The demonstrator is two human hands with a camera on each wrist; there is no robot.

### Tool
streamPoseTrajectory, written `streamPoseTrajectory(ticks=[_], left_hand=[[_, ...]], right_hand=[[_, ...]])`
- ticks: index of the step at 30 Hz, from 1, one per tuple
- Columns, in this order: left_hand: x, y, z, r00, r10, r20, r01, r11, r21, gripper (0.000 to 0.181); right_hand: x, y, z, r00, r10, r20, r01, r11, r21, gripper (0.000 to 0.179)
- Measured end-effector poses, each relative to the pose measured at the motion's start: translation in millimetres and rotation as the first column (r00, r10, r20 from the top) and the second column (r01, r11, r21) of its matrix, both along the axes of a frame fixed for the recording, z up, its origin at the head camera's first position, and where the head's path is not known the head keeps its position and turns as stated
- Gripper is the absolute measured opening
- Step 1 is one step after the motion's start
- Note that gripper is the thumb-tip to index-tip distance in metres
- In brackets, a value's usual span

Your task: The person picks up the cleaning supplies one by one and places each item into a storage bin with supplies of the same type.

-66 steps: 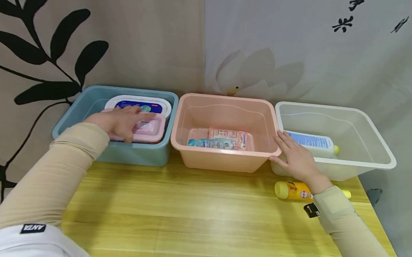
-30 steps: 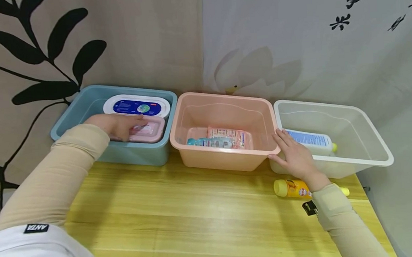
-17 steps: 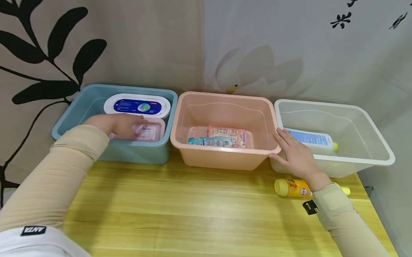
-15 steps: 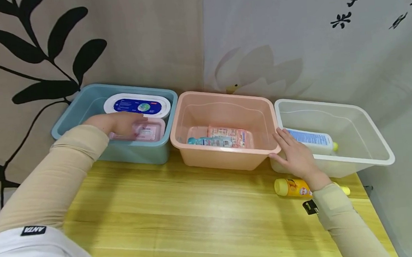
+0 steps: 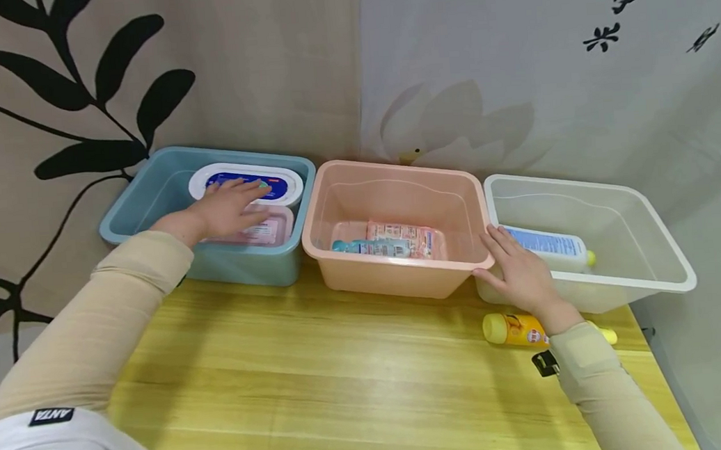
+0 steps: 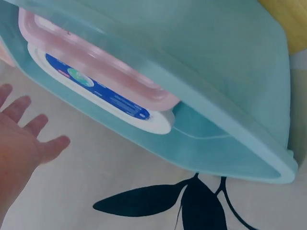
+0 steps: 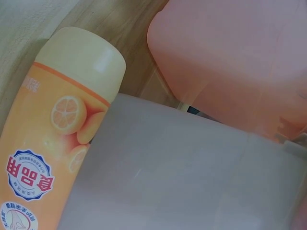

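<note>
My left hand (image 5: 221,210) is over the blue bin (image 5: 238,267) with its fingers spread. In the left wrist view, a gap shows between that hand (image 6: 21,139) and the things in the bin. Below it in the bin are a pink lidded container (image 5: 281,225) and a white container (image 5: 295,185) with a dark blue label, side by side. My right hand (image 5: 524,276) rests with extended fingers where the rims of the pink bin (image 5: 383,283) and the white bin (image 5: 631,234) meet. In the right wrist view, only a blurred sliver of hand appears at the edge.
The pink bin holds a small blue-capped bottle (image 5: 371,248) and a pink packet (image 5: 423,241). A white bottle (image 5: 554,253) lies in the white bin. An orange bottle with a yellow cap (image 5: 515,330) lies on the wooden table (image 5: 321,381) below my right hand.
My left hand has come up off the pink container and its fingers have spread, leaving both containers in the blue bin. My right hand has stayed on the rims.
</note>
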State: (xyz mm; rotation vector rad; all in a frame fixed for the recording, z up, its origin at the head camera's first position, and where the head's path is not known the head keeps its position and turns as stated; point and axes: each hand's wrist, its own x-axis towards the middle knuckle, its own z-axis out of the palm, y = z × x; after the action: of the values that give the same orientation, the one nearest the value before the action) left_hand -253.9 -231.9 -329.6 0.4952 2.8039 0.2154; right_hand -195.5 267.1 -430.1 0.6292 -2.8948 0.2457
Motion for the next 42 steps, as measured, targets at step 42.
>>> streamPoseTrajectory(ticks=[42], left_hand=[[67.0,52.4,-68.5,0.933,-0.107,-0.344,0.143,0.986,0.08,0.066]], right_hand=[[1.9,-4.4,0.3,1.0,0.017,0.013,-0.016,1.0,-0.004,0.071]])
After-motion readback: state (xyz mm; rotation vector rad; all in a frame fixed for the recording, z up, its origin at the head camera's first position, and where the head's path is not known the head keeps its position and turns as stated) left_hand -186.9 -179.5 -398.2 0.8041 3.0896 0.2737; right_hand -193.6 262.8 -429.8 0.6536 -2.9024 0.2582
